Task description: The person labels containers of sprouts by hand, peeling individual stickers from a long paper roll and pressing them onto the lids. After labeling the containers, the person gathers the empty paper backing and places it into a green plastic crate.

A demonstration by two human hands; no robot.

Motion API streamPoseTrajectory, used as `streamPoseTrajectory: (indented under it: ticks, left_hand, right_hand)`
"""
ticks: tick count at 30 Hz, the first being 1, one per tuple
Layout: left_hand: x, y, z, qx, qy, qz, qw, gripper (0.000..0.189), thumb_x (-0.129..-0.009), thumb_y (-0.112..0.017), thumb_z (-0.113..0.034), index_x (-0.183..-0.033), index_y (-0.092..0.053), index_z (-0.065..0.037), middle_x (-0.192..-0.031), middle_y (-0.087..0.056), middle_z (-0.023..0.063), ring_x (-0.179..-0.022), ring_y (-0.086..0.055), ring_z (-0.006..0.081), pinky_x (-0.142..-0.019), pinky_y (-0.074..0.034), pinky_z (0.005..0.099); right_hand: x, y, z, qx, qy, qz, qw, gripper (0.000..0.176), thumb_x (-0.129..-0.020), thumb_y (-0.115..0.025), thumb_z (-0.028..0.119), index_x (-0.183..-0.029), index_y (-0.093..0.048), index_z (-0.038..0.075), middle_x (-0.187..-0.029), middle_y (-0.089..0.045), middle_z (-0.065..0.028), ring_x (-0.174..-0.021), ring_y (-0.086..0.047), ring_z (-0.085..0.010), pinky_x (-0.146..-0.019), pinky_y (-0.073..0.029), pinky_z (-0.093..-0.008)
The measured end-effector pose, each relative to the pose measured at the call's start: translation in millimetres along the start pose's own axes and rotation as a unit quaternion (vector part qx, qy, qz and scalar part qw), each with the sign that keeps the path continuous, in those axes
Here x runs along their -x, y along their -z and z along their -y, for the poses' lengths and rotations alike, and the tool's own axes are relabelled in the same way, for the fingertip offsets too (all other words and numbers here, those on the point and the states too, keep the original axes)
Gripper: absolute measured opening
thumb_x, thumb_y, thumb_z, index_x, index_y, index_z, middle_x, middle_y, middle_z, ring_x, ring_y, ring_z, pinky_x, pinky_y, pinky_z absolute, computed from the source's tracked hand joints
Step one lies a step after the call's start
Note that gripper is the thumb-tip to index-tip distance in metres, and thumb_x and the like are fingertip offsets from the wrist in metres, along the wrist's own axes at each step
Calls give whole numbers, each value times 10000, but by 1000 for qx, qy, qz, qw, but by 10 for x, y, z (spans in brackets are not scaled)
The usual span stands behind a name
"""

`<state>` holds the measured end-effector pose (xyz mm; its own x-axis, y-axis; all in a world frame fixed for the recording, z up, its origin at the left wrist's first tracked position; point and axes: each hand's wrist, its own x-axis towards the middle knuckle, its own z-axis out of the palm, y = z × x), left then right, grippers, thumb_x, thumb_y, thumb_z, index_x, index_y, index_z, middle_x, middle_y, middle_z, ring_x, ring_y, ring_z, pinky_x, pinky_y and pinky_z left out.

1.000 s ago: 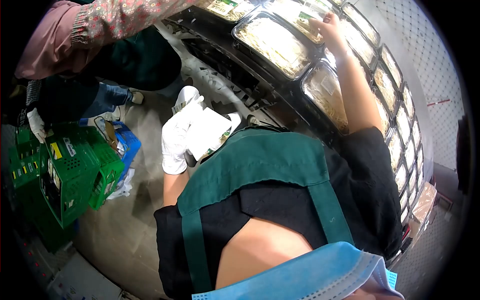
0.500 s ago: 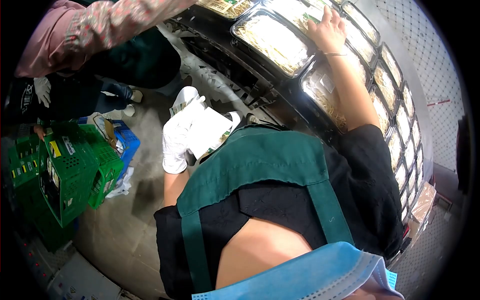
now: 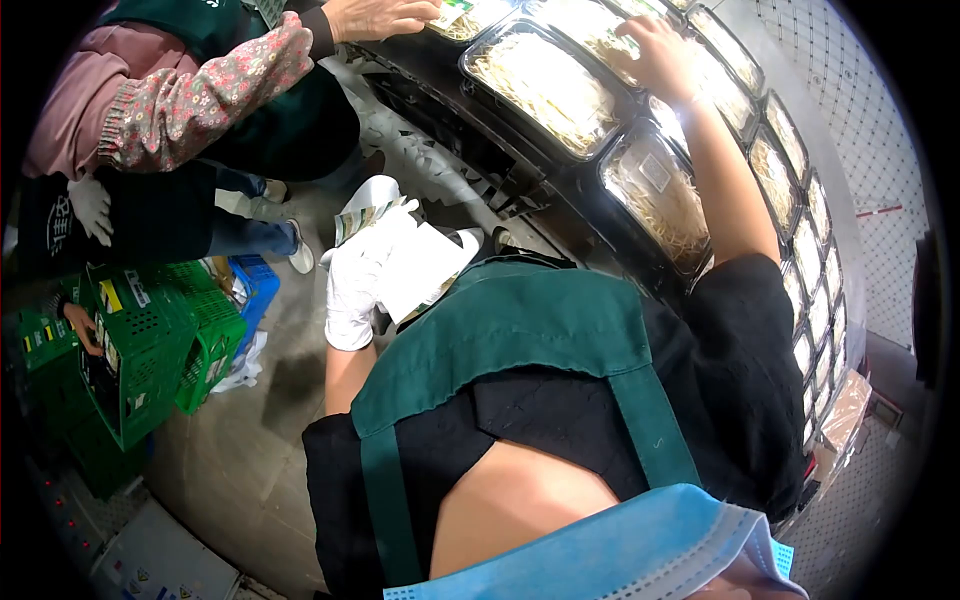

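My left hand (image 3: 358, 290), in a white glove, is closed around a stack of printed labels (image 3: 425, 270) with white backs, held low before my green apron. My bare right hand (image 3: 660, 62) is over a film-wrapped tray of bean sprouts (image 3: 575, 22). Its fingers are bent and slightly apart, touching the top near a small green label (image 3: 628, 44). Closer to me lie a tray of pale sprouts (image 3: 545, 88) and another tray (image 3: 655, 195) with a clear square sticker on its film.
Rows of black trays (image 3: 775, 180) cover the table to the right. A co-worker's hand (image 3: 385, 15) reaches onto a tray at the top, beside a flowered sleeve (image 3: 215, 105). Green crates (image 3: 140, 350) and a blue crate (image 3: 252, 285) stand on the floor at left.
My right hand has drawn back slightly and its fingers have bent. The co-worker's hand has come into view over the top tray. My left hand has stayed nearly still.
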<state>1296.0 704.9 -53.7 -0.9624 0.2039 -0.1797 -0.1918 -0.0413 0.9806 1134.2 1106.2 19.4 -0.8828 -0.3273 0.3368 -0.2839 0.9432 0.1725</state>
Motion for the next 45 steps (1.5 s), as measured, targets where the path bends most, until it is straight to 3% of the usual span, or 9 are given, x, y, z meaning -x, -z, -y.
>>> streamPoseTrajectory:
  ticks: [4, 10, 13, 14, 22, 25, 30, 40, 45]
  left_hand:
    - [-21, 64, 117, -27, 16, -12, 999, 271, -810, -550, -115, -1029, -566, 44, -1018, -587, 104, -876, -567, 137, -768, -452, 240]
    - [43, -81, -81, 82, 88, -13, 993, 275, -802, -560, -115, -1030, -568, 38, -993, -594, 94, -857, -567, 136, -761, -449, 236]
    - [86, -75, -116, -13, -14, 12, 1000, 278, -808, -552, -119, -1037, -564, 38, -985, -595, 95, -863, -562, 139, -774, -440, 235]
    - [103, -89, -134, -9, 0, 3, 1000, 281, -811, -545, -119, -1042, -560, 39, -991, -593, 99, -874, -559, 140, -782, -436, 237]
    - [1, -139, -189, 4, 25, -12, 1000, 285, -813, -540, -122, -1045, -558, 43, -997, -593, 102, -879, -560, 140, -783, -435, 239]
    - [-33, -213, -287, -8, 57, -1, 998, 276, -808, -547, -125, -1032, -570, 35, -978, -600, 94, -864, -565, 136, -773, -438, 233]
    - [-116, -336, -319, 24, 82, -2, 996, 262, -805, -553, -125, -1005, -581, 41, -965, -605, 88, -836, -570, 131, -759, -443, 233]
    - [-86, -379, -323, -12, 17, 43, 999, 285, -833, -475, -88, -1074, -523, 57, -1031, -576, 118, -889, -554, 162, -789, -426, 250]
    - [-33, -293, -152, 36, 67, -11, 997, 235, -831, -497, -114, -989, -562, 47, -888, -596, 82, -759, -554, 127, -659, -433, 223]
  right_hand:
    - [-205, 88, 141, 44, 75, 26, 996, 243, -777, -548, 267, -932, -566, 81, -979, -558, -62, -951, -515, -204, -824, -394, -317]
    - [-453, 74, 4, -38, -24, 247, 968, 289, -614, -601, 368, -748, -578, 113, -740, -574, -114, -711, -564, -274, -626, -441, -382]
    - [-446, -789, -927, -526, -34, 187, 829, 211, -703, -615, 236, -791, -546, 57, -743, -568, -48, -715, -527, -149, -589, -412, -311]
    - [-370, -633, -1040, -481, -71, 170, 857, 224, -776, -521, 190, -953, -555, 58, -961, -567, -62, -929, -520, -151, -814, -395, -288]
    - [38, -337, -298, -159, -33, -19, 987, 327, -771, -562, 180, -1075, -509, 74, -1039, -514, -136, -912, -531, -283, -829, -423, -351]
    - [-95, -207, -322, -197, 46, -21, 979, 273, -778, -534, 172, -1046, -525, 119, -1030, -496, -119, -984, -476, -273, -843, -393, -347]
    - [-204, -3, 25, 76, 66, 135, 986, 249, -771, -499, 201, -990, -518, 85, -939, -520, -87, -936, -502, -226, -746, -433, -368]
    - [-374, -219, 36, 91, 135, 200, 966, 223, -747, -543, 219, -940, -554, 108, -964, -538, -99, -841, -564, -272, -662, -475, -363]
    - [-343, -34, 21, -22, 17, 210, 977, 300, -703, -500, 230, -937, -541, 46, -970, -521, -184, -793, -565, -335, -712, -468, -390]
